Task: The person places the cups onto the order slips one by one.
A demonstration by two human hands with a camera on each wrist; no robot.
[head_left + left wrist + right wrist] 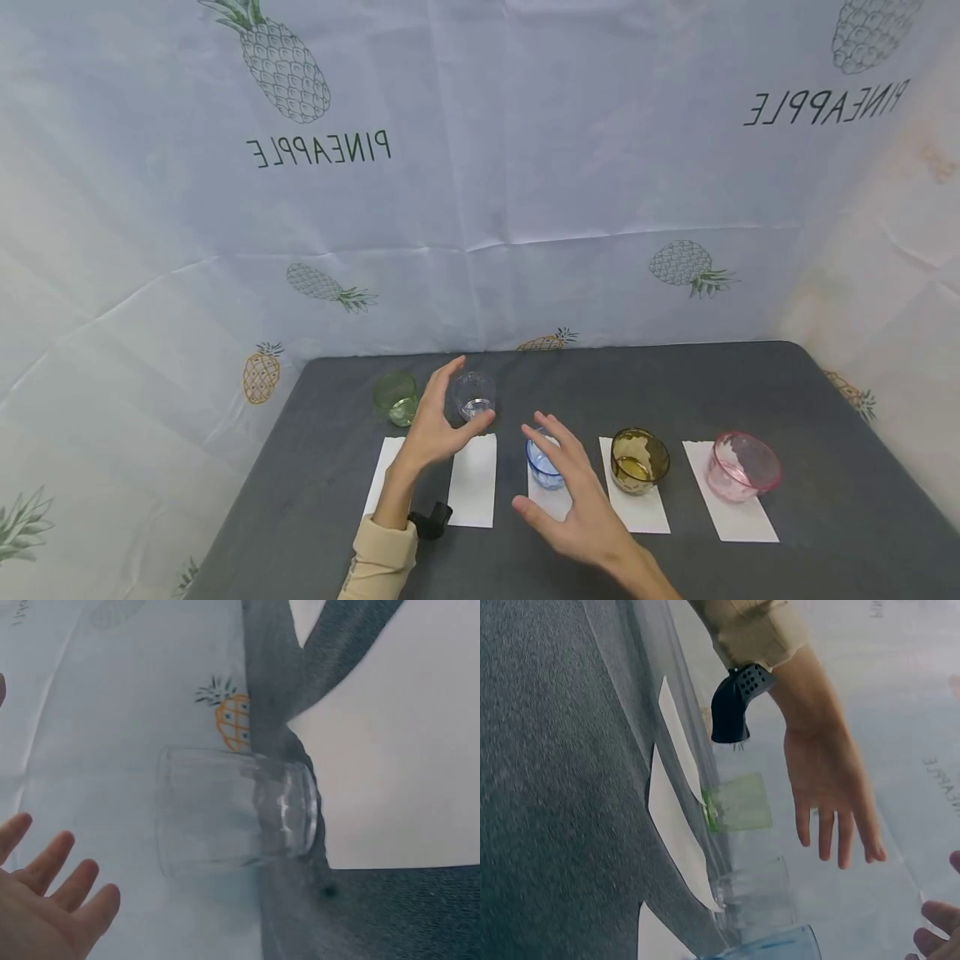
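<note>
From where I stand, it comes down to the left hand [437,429] and the clear glass [474,393]: the glass lies ahead of that hand and a little to its right, upright on the table [750,392], its long axis vertical, just past the far end of the second white strip [472,483]. That hand is the nearer of the two, fingers and thumb spread wide, nothing in it. The right hand [577,500] is wide too, and bare of any load, over the blue glass [546,475] on the third strip. The green glass [395,398] stands just left of the clear one, while the amber glass [639,462] and pink glass [742,467] sit off to the right on strips of their own. The head view lines the clear glass up between left thumb and fingers, as though already half enclosed; the left wrist view corrects that, showing open space between fingertips and glass. Likewise, the right hand covers part of the blue glass from above, yet the right wrist view shows its fingers apart from the blue rim.
</note>
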